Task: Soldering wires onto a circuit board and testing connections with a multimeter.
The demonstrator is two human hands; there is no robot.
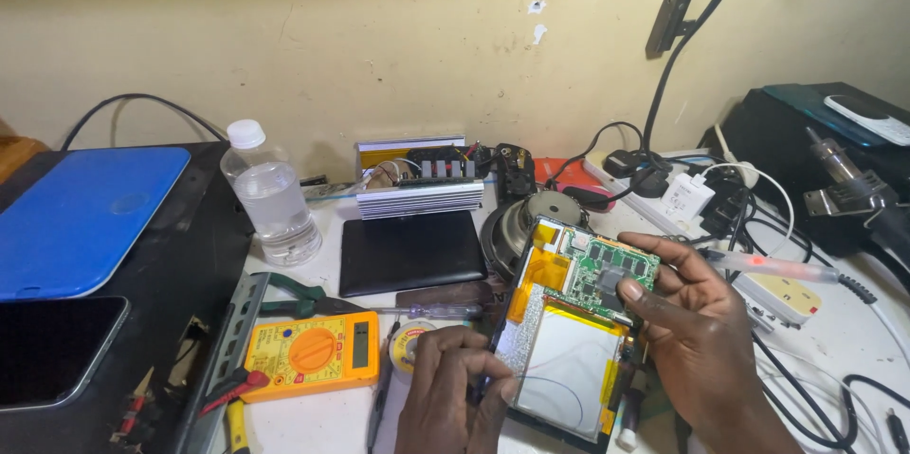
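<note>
**Apprentice:** Head camera looks down on an opened tablet (569,340), back cover off, tilted up over the white bench (313,421) between both hands. What's gripping it?

**Mentor:** The left hand (453,388) is curled shut on the lower left edge, fingers pinching the frame. The right hand (697,326) cups the right side, half closed, its thumb (633,295) pressed on the green circuit board (611,274).

**Apprentice:** How would you handle it well?

**Mentor:** I'd say hold by the frame only, press lightly on the board, and keep clear of the silver battery (573,364) and its thin wire. The yellow multimeter (311,352) and the screwdriver (427,310) lie near on the left.
</note>
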